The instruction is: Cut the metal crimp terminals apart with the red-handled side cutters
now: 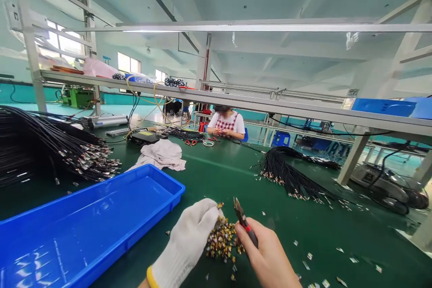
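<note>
My left hand (191,229), in a white knit glove with a yellow cuff, pinches a small brass-coloured connector (220,205) between thumb and fingers. In my bare right hand (266,249) are cutting pliers (243,220) with red and black handles, their jaws pointing up and away from me. The jaws stand a little to the right of the connector, apart from it. Below and between both hands lies a pile of small brass-coloured connectors (221,240) on the green tabletop (216,175). My palms and fingers hide part of the pile.
A blue tray (101,207) stands at left, with a crumpled cloth (161,155) behind it. Black cable bundles lie at far left (77,148) and right (286,171). Small scraps (309,256) litter the right side. A shelf (216,98) crosses above; a person (226,123) sits opposite.
</note>
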Available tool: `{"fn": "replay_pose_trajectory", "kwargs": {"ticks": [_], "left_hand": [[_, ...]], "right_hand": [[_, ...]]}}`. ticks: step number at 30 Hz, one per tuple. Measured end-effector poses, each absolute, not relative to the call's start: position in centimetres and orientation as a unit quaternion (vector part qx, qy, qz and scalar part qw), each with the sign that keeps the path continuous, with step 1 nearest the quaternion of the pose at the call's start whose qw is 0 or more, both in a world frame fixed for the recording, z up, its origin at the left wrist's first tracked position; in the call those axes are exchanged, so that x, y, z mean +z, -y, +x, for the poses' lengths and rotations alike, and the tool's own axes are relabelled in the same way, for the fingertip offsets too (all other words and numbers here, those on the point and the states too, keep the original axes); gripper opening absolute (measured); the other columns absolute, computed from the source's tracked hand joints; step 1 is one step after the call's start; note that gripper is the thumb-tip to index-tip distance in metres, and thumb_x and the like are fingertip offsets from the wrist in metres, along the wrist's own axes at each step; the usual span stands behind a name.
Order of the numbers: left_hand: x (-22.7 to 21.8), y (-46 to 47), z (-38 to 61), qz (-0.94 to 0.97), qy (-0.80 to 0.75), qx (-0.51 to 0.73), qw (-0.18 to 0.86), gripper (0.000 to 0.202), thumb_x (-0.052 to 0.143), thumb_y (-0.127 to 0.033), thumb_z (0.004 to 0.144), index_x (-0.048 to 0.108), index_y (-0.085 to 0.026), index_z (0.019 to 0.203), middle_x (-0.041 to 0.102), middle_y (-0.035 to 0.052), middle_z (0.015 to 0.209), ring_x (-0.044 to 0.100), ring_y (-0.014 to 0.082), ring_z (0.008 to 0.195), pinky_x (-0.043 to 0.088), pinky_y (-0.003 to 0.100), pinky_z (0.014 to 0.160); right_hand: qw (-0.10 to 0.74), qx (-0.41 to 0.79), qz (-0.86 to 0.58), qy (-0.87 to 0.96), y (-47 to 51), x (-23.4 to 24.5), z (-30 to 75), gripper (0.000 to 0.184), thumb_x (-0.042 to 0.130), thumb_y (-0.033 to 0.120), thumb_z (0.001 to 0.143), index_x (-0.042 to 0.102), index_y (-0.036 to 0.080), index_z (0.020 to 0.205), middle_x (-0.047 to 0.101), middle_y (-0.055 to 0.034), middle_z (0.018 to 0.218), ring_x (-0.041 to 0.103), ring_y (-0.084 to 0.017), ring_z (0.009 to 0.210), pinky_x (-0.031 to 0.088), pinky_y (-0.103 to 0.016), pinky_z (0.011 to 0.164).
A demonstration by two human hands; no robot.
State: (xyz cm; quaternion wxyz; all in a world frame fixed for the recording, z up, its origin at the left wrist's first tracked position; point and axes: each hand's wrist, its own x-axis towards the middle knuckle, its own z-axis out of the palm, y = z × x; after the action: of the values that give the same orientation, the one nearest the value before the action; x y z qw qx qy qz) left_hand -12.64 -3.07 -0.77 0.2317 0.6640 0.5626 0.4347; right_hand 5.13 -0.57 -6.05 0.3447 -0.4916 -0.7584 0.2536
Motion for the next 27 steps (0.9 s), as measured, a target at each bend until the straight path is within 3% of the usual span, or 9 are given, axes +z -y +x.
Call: {"fn": "replay_pose_trajectory", "kwargs": {"ticks": [17,27], "left_hand": [[-1.3,3.9,-12.7,0.66,-0.57,0.42,0.251,0.034,0.036,-0.031,0.086,0.058,-0.021,0.062,0.057,-0.0023,0.061,0.05,0.014,0.062,0.039,0.024,0.057],[-2.7,3.6,-12.5,0.65,-0.594,0.402,0.251,0.033,0.036,-0.035,0.087,0.064,-0.022,0.075,0.061,-0.0011,0.067,0.053,0.0147,0.064,0.041,0.023,0.062]], "right_hand": [[0.278,0.248,-0.478,0.796,2.1,-5.4,3.6,0.033,0.036,0.042,0.095,0.057,0.02,0.083,0.065,-0.003,0.086,0.056,-0.018,0.076,0.036,-0.026,0.069],[0.26,0.182,-0.492,0.811,1.7,-6.4,3.9,0.034,0.035,0.039,0.095,0.056,0.02,0.077,0.065,-0.004,0.08,0.055,-0.019,0.07,0.036,-0.026,0.064]]}}
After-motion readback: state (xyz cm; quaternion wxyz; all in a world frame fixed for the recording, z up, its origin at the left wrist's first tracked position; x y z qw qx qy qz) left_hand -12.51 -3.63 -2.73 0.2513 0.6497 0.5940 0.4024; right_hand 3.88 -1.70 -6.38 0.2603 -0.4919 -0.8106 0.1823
